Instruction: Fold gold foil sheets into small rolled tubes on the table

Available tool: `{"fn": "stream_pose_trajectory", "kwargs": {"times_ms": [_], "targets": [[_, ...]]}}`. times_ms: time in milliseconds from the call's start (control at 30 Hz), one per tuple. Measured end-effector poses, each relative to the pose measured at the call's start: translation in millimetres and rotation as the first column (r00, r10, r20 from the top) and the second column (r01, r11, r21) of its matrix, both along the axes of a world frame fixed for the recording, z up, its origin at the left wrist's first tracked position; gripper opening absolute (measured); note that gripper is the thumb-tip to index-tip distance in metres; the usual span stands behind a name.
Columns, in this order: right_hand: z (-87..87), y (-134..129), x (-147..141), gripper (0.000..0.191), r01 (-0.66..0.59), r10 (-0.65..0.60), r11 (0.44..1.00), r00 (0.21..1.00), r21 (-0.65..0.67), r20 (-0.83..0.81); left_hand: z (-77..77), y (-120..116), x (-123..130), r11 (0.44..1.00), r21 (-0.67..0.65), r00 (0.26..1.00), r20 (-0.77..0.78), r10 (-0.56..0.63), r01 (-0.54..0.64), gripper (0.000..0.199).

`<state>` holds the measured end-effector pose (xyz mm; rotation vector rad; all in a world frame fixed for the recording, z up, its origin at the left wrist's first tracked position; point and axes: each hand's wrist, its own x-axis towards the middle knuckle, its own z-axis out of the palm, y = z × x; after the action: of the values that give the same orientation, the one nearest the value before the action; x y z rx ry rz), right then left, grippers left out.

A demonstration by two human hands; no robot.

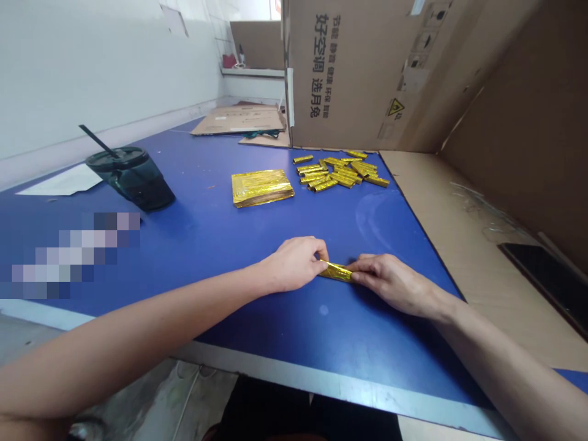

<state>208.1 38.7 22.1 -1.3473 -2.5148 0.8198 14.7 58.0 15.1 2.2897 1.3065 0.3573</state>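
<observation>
Both hands pinch a strip of shiny gold foil (337, 271) just above the blue table top. My left hand (297, 263) has its thumb and forefinger closed on the strip's left end. At the other end, the fingertips of my right hand (383, 278) press on the foil. The strip looks folded or partly rolled; its far side is hidden. Beyond my left hand lies a flat stack of gold foil sheets (263, 187). Farther right, several small gold foil rolls (344, 173) are heaped together in front of a cardboard wall.
A dark lidded cup with a straw (133, 177) stands at the left, near a white paper (62, 182). A large cardboard box (358, 79) walls off the back and right. Flattened cardboard (239, 119) lies at the back. The blue table (220, 236) has a pale front edge.
</observation>
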Motion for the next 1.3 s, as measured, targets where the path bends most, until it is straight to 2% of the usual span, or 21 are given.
{"fn": "stream_pose_trajectory", "kwargs": {"times_ms": [200, 333, 467, 600, 767, 933, 1100, 1300], "targets": [[-2.6, 7, -3, 0.015, 0.168, -0.171, 0.984, 0.984, -0.058, -0.042, -0.1, 6, 3, 0.996, -0.039, 0.996, 0.023, 0.084, -0.083, 0.01], [-8.7, 12, -3, 0.008, 0.21, -0.226, 0.968, 0.967, -0.136, -0.117, -1.3, 12, 6, 0.99, -0.093, 0.995, 0.006, 0.102, -0.101, 0.011], [-11.4, 13, -3, 0.009, 0.215, -0.235, 0.965, 0.963, -0.15, -0.135, -1.0, 15, 8, 0.99, -0.126, 0.996, -0.068, 0.059, -0.068, 0.019], [-12.0, 13, -3, 0.008, 0.21, -0.235, 0.965, 0.959, -0.157, -0.158, 0.5, 13, 10, 0.997, -0.063, 0.98, -0.194, 0.037, -0.05, 0.02], [-12.9, 13, -2, 0.007, 0.212, -0.241, 0.963, 0.955, -0.169, -0.174, 0.5, 12, 11, 1.0, 0.012, 0.972, -0.232, 0.027, -0.025, 0.024], [-13.5, 12, -3, 0.008, 0.219, -0.241, 0.966, 0.955, -0.137, -0.175, -0.2, 13, 13, 1.0, -0.024, 0.952, -0.306, -0.012, 0.005, 0.022], [-13.1, 11, -5, 0.01, 0.193, -0.202, 0.979, 0.967, -0.071, -0.157, 0.6, 11, 11, 0.999, -0.005, 0.96, -0.277, -0.043, 0.043, 0.022], [-13.3, 7, -3, 0.015, 0.16, -0.156, 0.987, 0.977, 0.016, -0.145, 4.7, 16, 20, 0.997, -0.064, 0.975, -0.218, -0.051, 0.038, 0.019]]}}
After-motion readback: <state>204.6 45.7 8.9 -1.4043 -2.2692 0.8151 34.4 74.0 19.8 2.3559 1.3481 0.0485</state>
